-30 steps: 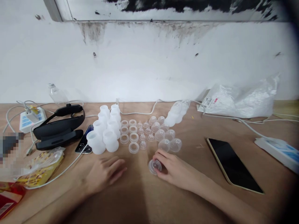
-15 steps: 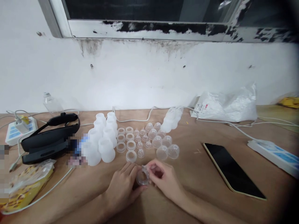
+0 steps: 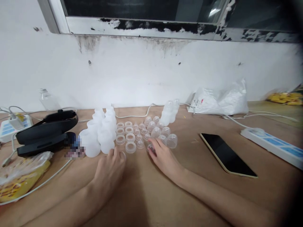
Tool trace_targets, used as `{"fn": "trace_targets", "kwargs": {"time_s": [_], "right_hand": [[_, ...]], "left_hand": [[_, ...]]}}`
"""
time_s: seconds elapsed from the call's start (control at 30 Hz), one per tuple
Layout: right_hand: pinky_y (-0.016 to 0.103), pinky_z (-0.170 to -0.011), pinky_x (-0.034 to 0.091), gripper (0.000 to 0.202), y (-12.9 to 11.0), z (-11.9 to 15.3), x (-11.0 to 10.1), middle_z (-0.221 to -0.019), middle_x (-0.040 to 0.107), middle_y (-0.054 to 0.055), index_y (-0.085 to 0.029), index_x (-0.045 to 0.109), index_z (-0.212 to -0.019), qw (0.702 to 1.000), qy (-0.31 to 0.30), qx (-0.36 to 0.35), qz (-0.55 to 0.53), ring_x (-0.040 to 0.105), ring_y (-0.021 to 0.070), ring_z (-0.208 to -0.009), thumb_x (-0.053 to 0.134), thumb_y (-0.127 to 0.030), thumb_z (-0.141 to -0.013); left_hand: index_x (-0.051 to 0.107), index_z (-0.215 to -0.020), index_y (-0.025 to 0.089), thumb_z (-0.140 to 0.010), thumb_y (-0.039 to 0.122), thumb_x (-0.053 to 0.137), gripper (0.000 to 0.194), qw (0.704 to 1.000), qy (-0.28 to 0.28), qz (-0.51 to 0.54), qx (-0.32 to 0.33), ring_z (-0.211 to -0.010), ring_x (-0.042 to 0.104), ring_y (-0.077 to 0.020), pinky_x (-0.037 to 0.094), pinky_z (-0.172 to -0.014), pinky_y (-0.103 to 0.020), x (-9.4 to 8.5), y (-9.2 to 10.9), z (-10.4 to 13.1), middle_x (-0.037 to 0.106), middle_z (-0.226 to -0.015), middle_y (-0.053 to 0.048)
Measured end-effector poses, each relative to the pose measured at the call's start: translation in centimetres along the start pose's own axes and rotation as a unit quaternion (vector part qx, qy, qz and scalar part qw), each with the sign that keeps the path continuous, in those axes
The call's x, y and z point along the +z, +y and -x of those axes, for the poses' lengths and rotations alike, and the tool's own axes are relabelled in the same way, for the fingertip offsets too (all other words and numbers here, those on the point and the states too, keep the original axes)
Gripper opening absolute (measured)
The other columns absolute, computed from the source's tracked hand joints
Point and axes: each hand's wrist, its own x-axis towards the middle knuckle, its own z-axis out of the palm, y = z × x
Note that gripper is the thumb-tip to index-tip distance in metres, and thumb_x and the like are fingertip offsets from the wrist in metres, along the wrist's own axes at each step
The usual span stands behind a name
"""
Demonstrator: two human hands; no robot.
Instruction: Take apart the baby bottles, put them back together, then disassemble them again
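My left hand (image 3: 110,168) is at the near end of the left ring row, its fingers closed on a clear ring (image 3: 123,155) that is mostly hidden behind them. My right hand (image 3: 164,159) pinches a small clear teat (image 3: 151,147) low over the table, close to the rows of teats (image 3: 139,144). Between the hands lie two rows of collar rings (image 3: 130,147). White translucent bottles (image 3: 92,146) stand in two rows beyond my left hand. Clear domed caps (image 3: 172,141) sit in rows just past my right hand.
Frosted domed pieces (image 3: 169,112) stand farther back. On the right lie a phone (image 3: 227,154) and a power strip (image 3: 272,145). A white plastic bag (image 3: 220,101) rests against the wall. At left are a black headset strap (image 3: 47,132), a yellow packet (image 3: 23,178) and a cable (image 3: 40,189).
My hands, which were together at a ring in front of the rows, have moved apart and forward. The left now has a ring by the ring rows, the right a teat by the teats.
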Motion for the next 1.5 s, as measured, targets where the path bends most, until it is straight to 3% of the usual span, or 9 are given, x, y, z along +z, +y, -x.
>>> {"fn": "trace_targets", "kwargs": {"time_s": [0.33, 0.47, 0.6, 0.77, 0.97, 1.13, 1.23, 1.33, 1.5], "right_hand": [[0.032, -0.068, 0.048, 0.024, 0.1, -0.7, 0.4, -0.092, 0.055, 0.01, -0.014, 0.051, -0.101, 1.0, 0.013, 0.012, -0.017, 0.058, 0.0181, -0.075, 0.035, -0.015, -0.083], [0.028, -0.061, 0.046, 0.024, 0.4, -1.4, -2.7, -0.096, 0.054, 0.008, -0.018, 0.051, -0.102, 0.996, 0.085, -0.008, 0.016, 0.056, 0.0138, -0.063, 0.037, -0.025, -0.085], [0.03, -0.063, 0.044, 0.026, 3.9, -5.3, -7.3, -0.102, 0.05, 0.009, -0.017, 0.049, -0.104, 0.974, 0.202, 0.028, 0.1, 0.057, 0.0173, -0.073, 0.04, -0.029, -0.083], [0.033, -0.064, 0.044, 0.045, 8.3, -10.6, -8.8, -0.122, 0.041, 0.012, -0.016, 0.037, -0.118, 0.97, 0.081, 0.061, 0.221, 0.055, 0.0238, -0.09, 0.047, -0.035, -0.078], [0.033, -0.057, 0.041, 0.046, 8.4, -11.6, -9.4, -0.103, 0.05, 0.013, -0.014, 0.042, -0.111, 0.963, -0.002, 0.068, 0.26, 0.057, 0.0248, -0.076, 0.055, -0.027, -0.069], [0.036, -0.06, 0.043, 0.044, 5.0, -7.0, -14.9, -0.104, 0.048, 0.011, -0.015, 0.053, -0.1, 0.963, 0.134, 0.05, 0.228, 0.056, 0.018, -0.067, 0.06, -0.042, -0.067], [0.031, -0.058, 0.045, 0.04, 1.6, -3.1, -16.0, -0.093, 0.054, 0.005, -0.021, 0.057, -0.092, 0.976, 0.208, -0.016, 0.067, 0.054, 0.013, -0.06, 0.061, -0.049, -0.064], [0.024, -0.047, 0.045, 0.034, -1.1, -0.4, -13.8, -0.085, 0.059, 0.001, -0.023, 0.052, -0.089, 0.986, 0.063, 0.01, -0.155, 0.055, 0.0123, -0.057, 0.062, -0.044, -0.064], [0.022, -0.046, 0.044, 0.03, -1.9, 1.1, -9.1, -0.073, 0.062, -0.002, -0.022, 0.051, -0.099, 0.94, -0.211, 0.025, -0.267, 0.055, 0.0093, -0.045, 0.058, -0.035, -0.072]], "left_hand": [[0.055, -0.102, 0.009, -0.072, -0.007, 0.032, 0.041, 1.0, 0.005, 0.029, -0.007, -0.083, 0.06, -0.0235, 0.052, -0.056, -0.028, 1.0, -0.1, -1.2, 0.059, -0.097, -0.014], [0.051, -0.111, 0.007, -0.072, -0.008, 0.03, 0.047, 1.0, 0.013, 0.029, -0.003, -0.088, 0.059, -0.0239, 0.053, -0.059, -0.03, 1.6, -0.1, -1.2, 0.059, -0.101, -0.015], [0.046, -0.116, 0.008, -0.07, -0.009, 0.029, 0.052, 0.999, 0.018, 0.024, -0.016, -0.087, 0.059, -0.0239, 0.054, -0.057, -0.03, 1.6, -0.4, -1.3, 0.057, -0.105, -0.015], [0.044, -0.117, 0.01, -0.068, -0.01, 0.03, 0.054, 0.999, 0.038, 0.027, -0.018, -0.081, 0.061, -0.021, 0.052, -0.051, -0.026, 1.4, -0.7, -1.3, 0.054, -0.108, -0.015], [0.046, -0.112, 0.014, -0.077, 0.004, 0.037, 0.037, 0.996, 0.077, 0.039, -0.026, -0.079, 0.061, -0.0215, 0.05, -0.049, -0.026, 1.4, -1.0, -1.2, 0.056, -0.103, -0.012], [0.047, -0.11, 0.016, -0.085, 0.023, 0.039, 0.027, 0.963, 0.253, 0.078, 0.044, -0.085, 0.057, -0.0197, 0.051, -0.061, -0.028, -2.1, -1.0, 0.7, 0.059, -0.099, -0.008], [0.04, -0.118, 0.021, -0.084, 0.034, 0.042, 0.037, 0.921, 0.371, 0.083, 0.085, -0.094, 0.052, -0.0237, 0.046, -0.076, -0.036, -4.6, -0.2, 1.2, 0.055, -0.106, -0.01], [0.026, -0.128, 0.017, -0.08, 0.042, 0.047, 0.058, 0.93, 0.346, 0.091, 0.085, -0.11, 0.041, -0.0325, 0.037, -0.085, -0.046, -5.0, 0.8, 0.1, 0.045, -0.122, -0.016], [0.032, -0.125, 0.013, -0.083, 0.026, 0.042, 0.045, 0.96, 0.156, 0.121, 0.196, -0.089, 0.055, -0.0241, 0.042, -0.077, -0.038, -2.6, 0.5, -1.1, 0.059, -0.099, -0.01]]}}
